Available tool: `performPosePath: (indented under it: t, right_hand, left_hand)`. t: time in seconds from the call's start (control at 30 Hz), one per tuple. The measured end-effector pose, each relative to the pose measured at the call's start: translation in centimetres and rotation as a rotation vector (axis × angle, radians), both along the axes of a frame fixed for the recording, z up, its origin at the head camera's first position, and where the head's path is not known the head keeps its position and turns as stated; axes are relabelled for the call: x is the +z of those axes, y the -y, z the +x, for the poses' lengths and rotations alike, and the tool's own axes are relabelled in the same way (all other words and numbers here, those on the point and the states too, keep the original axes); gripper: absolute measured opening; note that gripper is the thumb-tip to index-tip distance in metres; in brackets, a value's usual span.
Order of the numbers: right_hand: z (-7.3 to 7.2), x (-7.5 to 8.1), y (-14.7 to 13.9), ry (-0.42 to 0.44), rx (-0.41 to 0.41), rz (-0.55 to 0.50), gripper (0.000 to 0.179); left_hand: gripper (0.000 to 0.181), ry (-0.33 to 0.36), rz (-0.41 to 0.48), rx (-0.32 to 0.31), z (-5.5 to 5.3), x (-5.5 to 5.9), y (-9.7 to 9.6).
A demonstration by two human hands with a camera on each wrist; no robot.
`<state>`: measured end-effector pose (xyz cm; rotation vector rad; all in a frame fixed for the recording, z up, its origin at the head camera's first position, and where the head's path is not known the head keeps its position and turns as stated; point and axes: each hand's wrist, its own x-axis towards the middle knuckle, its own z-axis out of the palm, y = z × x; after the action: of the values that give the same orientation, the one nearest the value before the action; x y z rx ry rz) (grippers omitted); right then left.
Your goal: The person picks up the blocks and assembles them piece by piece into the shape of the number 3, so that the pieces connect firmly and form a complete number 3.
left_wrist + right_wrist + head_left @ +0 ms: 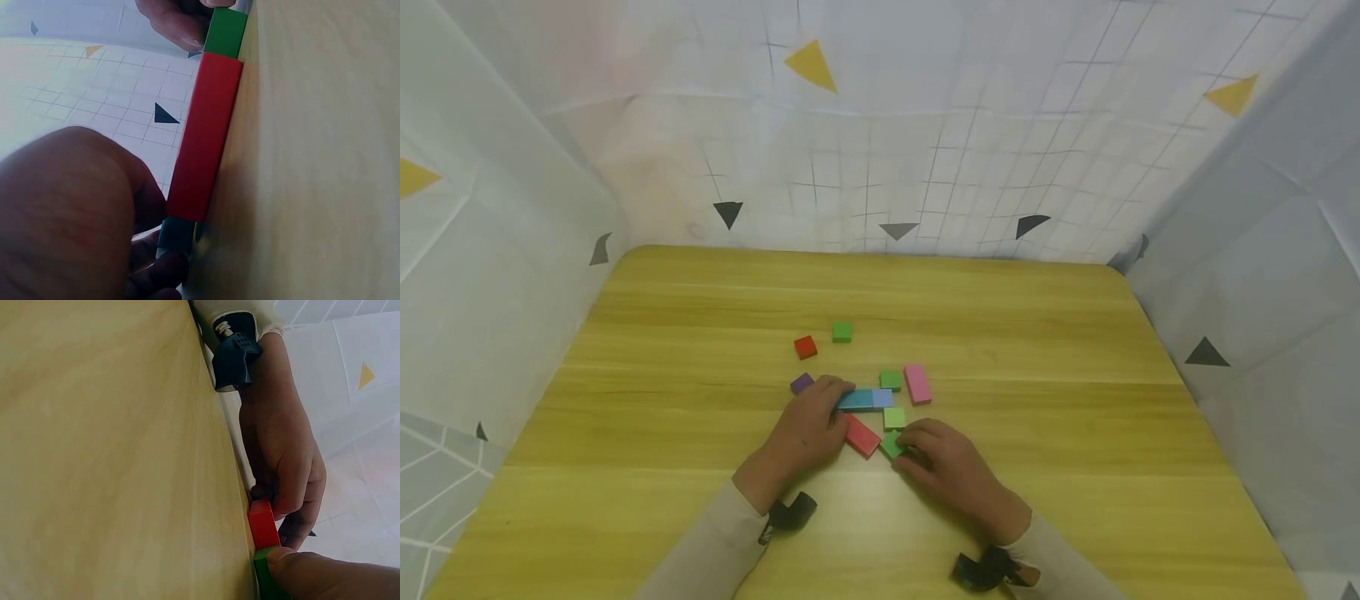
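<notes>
My left hand (808,423) grips the left end of a teal block (856,401), its fingers on the far side. The thumb lies against the end of a red block (862,436), which sits slanted on the table. That red block (205,137) looks long in the left wrist view, and the fingers partly hide the teal block (175,234) beside it. My right hand (955,467) pinches a green block (891,445) that touches the red block's right end. A light green block (894,418) and a light blue block (882,398) lie just beyond.
Past the hands lie a green block (890,381) and a pink block (917,384). A purple block (802,383) is by the left knuckles. Farther back are a small red block (806,347) and another green block (842,332). White patterned cloth (895,167) surrounds the wooden table (1037,350).
</notes>
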<state>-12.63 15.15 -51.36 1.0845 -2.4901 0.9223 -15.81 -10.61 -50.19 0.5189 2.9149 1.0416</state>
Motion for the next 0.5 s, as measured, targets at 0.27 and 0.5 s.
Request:
performPosePath:
  t: [0.27, 0.5]
  right_hand:
    - [0.08, -0.03, 0.01, 0.004, -0.005, -0.007, 0.027]
    - [0.11, -0.20, -0.06, 0.003, -0.013, -0.020, 0.029]
  left_hand:
    - [0.041, 0.009, -0.004, 0.001, -0.03, 0.05, -0.07]
    - [0.042, 0.032, -0.016, 0.016, 0.10, 0.39, 0.01]
